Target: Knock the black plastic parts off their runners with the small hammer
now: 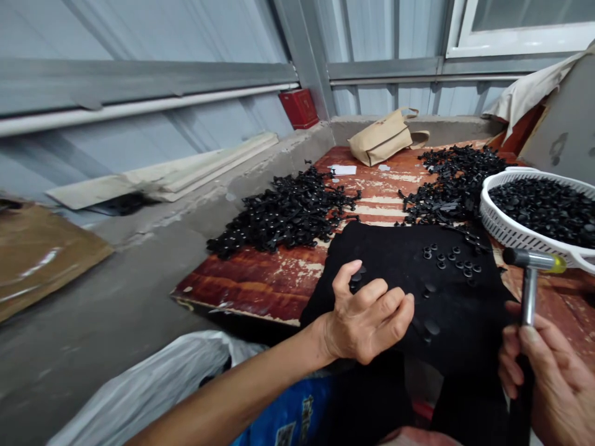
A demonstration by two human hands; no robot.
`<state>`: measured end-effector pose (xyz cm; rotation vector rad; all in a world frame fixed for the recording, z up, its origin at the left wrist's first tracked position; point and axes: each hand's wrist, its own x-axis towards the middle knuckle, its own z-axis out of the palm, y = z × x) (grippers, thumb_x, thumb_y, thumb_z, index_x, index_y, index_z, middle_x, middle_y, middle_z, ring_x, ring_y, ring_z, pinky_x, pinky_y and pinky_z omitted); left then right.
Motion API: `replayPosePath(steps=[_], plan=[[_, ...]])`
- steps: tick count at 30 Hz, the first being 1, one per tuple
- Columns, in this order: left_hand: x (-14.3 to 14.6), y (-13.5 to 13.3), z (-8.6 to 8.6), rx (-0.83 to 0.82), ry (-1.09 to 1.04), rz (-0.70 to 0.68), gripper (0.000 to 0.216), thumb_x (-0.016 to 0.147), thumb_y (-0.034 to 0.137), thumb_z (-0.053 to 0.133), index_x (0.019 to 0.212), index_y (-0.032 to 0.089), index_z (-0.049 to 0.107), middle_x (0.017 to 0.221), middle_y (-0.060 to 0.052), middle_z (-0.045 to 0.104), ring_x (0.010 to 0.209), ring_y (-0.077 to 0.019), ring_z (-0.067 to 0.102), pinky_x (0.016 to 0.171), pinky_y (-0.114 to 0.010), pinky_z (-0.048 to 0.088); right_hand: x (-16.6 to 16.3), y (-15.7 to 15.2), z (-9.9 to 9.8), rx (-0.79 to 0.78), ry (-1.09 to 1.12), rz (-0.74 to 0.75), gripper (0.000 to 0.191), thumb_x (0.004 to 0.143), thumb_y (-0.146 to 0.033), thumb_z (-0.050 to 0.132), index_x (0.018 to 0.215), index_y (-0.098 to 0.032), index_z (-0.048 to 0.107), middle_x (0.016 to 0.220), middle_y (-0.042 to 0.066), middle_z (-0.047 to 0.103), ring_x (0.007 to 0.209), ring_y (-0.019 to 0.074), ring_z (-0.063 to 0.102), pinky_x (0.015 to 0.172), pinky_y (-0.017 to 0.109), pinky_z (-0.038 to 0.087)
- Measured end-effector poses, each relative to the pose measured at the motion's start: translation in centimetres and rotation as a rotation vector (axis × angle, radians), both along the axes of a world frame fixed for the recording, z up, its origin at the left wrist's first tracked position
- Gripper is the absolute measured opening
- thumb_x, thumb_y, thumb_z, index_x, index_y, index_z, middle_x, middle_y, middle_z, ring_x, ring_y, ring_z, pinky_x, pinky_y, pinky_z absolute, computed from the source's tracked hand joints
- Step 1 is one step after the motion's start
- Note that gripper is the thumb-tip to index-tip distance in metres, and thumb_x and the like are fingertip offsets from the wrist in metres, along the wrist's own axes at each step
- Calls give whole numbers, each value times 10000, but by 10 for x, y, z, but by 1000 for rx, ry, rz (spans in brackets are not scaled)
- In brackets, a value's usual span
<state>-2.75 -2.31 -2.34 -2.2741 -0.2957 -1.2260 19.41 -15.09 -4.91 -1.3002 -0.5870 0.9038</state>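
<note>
My right hand [551, 365] grips the metal handle of a small two-faced hammer [528, 297], its head black on one end and yellow on the other. The hammer is raised at the right side of a black cloth [385, 248]. Over the cloth's near left part is my left hand [372, 316], fingers curled in; whatever may be inside them is hidden. Small dark round pieces [357, 276] lie just beyond its index finger. Several small ring-like black pieces [458, 257] are scattered on the cloth, with flat black discs [431, 327] nearer to me.
Piles of small black parts [288, 210] cover the worn red table [260, 279] at left and back right. A white plastic basket [515, 217] of black pieces stands at right. Behind are a beige bag [383, 139] and a red tin [300, 108]. Low concrete ledges border the table.
</note>
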Motion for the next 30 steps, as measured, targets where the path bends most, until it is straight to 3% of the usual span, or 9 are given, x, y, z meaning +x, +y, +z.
replayPosePath(steps=[4,9,17,30], plan=[[19,-11,-1,18,44,-150,111,777,152,593,769,220,681,757,33,689,813,-118,495,1080,-527,223,-3,3,6,-44,-76,82,260,844,-465,634,868,-211,585,536,-75,438,381,62,385,331,173,342],[46,-17,-1,36,55,-292,138,789,178,577,761,224,704,755,29,692,803,-112,480,1093,-509,224,-6,6,13,-60,-91,108,333,807,-502,663,767,-184,575,549,-49,518,364,42,381,330,169,325],[57,-17,-7,-2,85,-297,95,759,164,613,752,201,700,745,16,686,812,-123,491,1082,-495,258,-8,5,11,-29,-37,92,314,794,-472,689,885,-206,548,562,-49,604,344,38,407,328,151,340],[55,-17,-10,-30,157,-292,128,783,173,573,776,202,697,794,-7,692,823,-137,496,1032,-452,335,-4,-2,10,-34,12,90,306,786,-432,714,916,-204,556,637,-11,661,365,44,433,341,159,365]])
